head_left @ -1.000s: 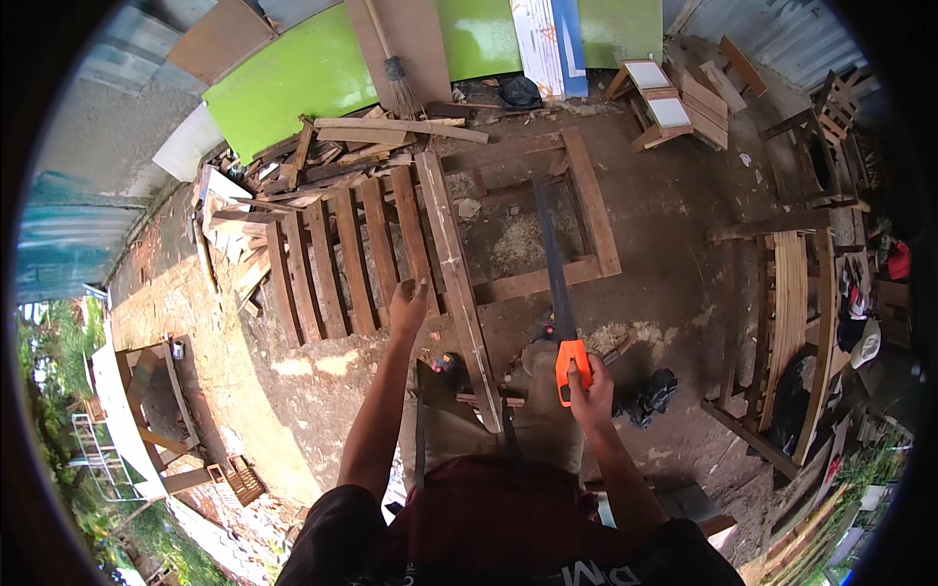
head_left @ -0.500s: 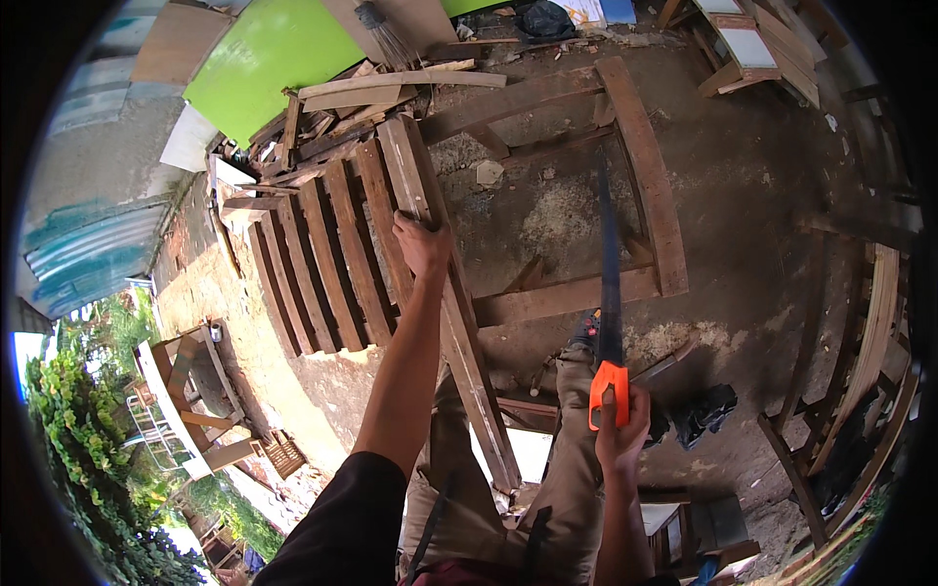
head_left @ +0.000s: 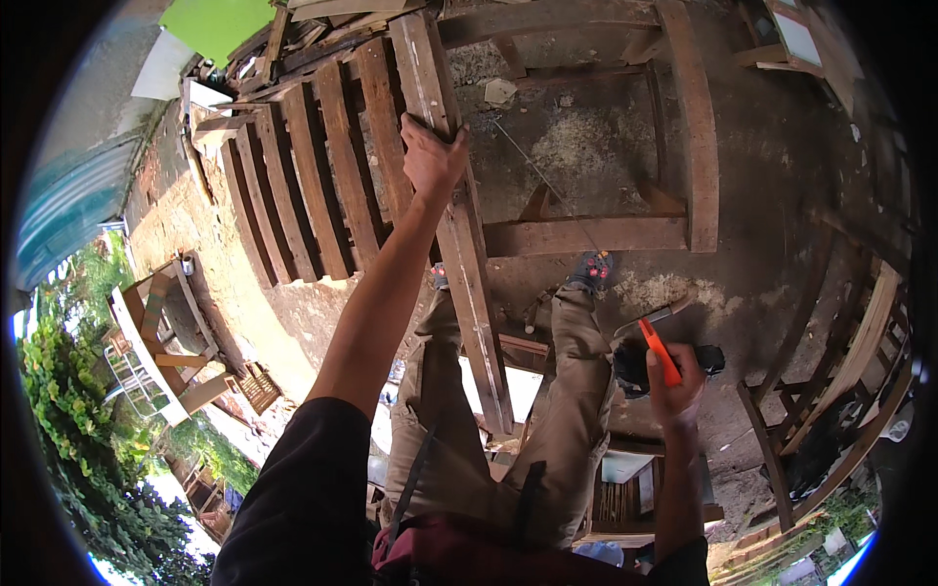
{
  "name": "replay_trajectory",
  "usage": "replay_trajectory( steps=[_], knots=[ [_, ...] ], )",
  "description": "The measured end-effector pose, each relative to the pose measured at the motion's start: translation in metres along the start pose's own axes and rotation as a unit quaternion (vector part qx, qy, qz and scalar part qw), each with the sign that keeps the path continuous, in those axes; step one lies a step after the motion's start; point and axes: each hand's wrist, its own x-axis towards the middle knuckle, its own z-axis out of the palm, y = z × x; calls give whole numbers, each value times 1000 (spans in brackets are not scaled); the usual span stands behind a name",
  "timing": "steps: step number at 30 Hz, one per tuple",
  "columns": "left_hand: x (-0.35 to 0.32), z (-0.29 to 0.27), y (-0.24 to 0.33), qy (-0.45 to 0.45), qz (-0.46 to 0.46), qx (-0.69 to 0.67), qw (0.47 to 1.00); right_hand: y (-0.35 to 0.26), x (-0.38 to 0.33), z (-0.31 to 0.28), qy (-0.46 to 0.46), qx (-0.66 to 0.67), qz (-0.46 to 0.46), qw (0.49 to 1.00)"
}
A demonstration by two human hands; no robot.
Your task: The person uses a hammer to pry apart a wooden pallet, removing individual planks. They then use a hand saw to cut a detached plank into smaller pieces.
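My left hand is closed over the upper part of a long wooden beam. The beam slopes from the top centre down between my legs, with pale marks along its upper face. Off to the right, my right hand is wrapped round the orange handle of a handsaw. Its blade is nearly edge-on, a thin line slanting up and left over the wooden frame. The blade looks apart from the beam. Left of the beam stands a slatted wooden piece, several brown slats side by side.
Scrap wood is heaped at the upper left, by a green panel. Beside my right hand lies a black plastic bag. Slatted timber stands at the right edge. An upturned table is at the far left.
The handsaw has swung from upright and broadside to nearly edge-on, its tip now leaning left. My right hand has moved rightward. My left hand stays on the beam; the whole view has shifted.
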Motion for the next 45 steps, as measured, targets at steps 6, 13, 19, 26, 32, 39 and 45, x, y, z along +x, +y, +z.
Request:
replay_trajectory(
  steps=[6, 13, 19, 26, 32, 39, 45],
  knots=[
    [18, 20, -37, 13, 98, -119, 988, 24, 20, -77, -88, -144, -150, 974],
    [25, 12, -47, -114, 90, -391, 909, -39, 63, -37, -172, -187, -275, 927],
    [32, 21, -48, -144, 72, -463, 872, -51, 86, -10, -201, -206, -310, 906],
    [33, 26, -56, -129, 58, -473, 870, -65, 101, -2, -234, -259, -294, 890],
    [28, 13, -50, -149, 38, -530, 834, -49, 100, 4, -234, -240, -220, 916],
    [30, 24, -50, -181, -11, -485, 855, -39, 104, 4, -242, -305, -220, 895],
    [24, 16, -49, -166, -27, -446, 879, -46, 100, 2, -248, -297, -192, 902]
  ],
)
